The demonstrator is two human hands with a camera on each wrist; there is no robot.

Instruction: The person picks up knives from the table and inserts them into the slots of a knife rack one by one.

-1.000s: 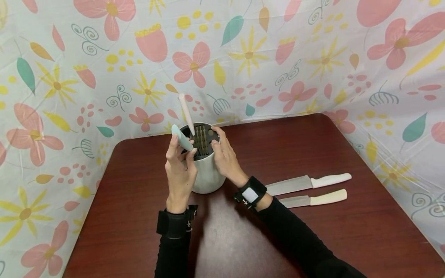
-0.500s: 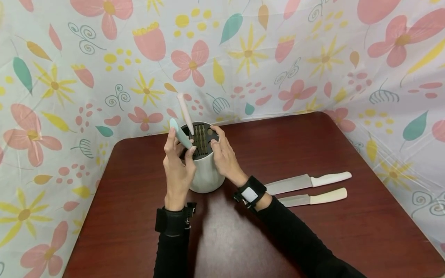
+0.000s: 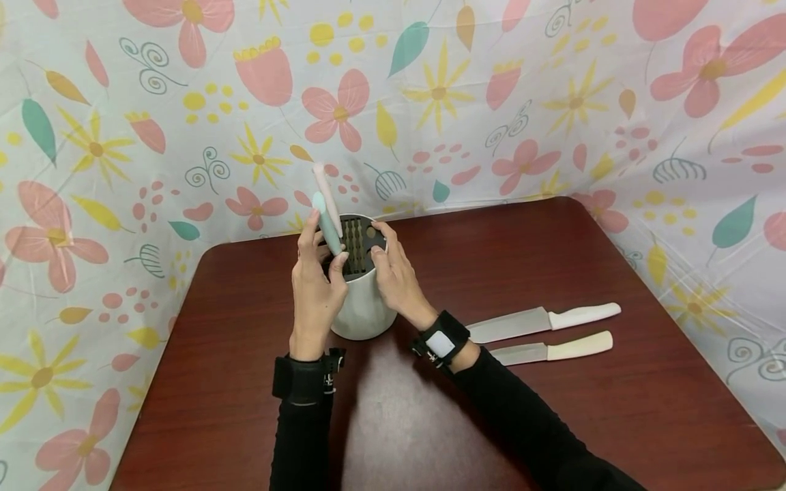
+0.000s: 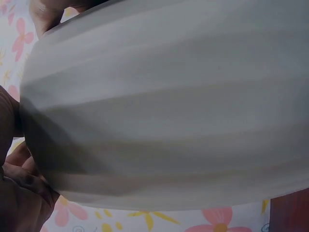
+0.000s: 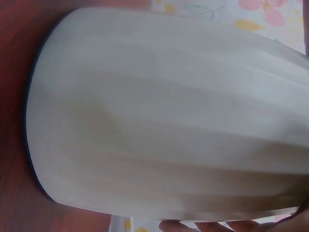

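The holder (image 3: 364, 310) looks matt and ribbed to me; the table (image 3: 408, 433) under it, glossy wood; behind it, creased cloth (image 3: 439, 116).

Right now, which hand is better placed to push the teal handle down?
Left, most likely: the left hand holds the teal handle at the top of the white holder, while the right hand grips its rim, probably more useful as a brace.

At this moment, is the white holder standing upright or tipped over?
Upright. In the head view, the white holder stands base down on the table, its dark top facing up.
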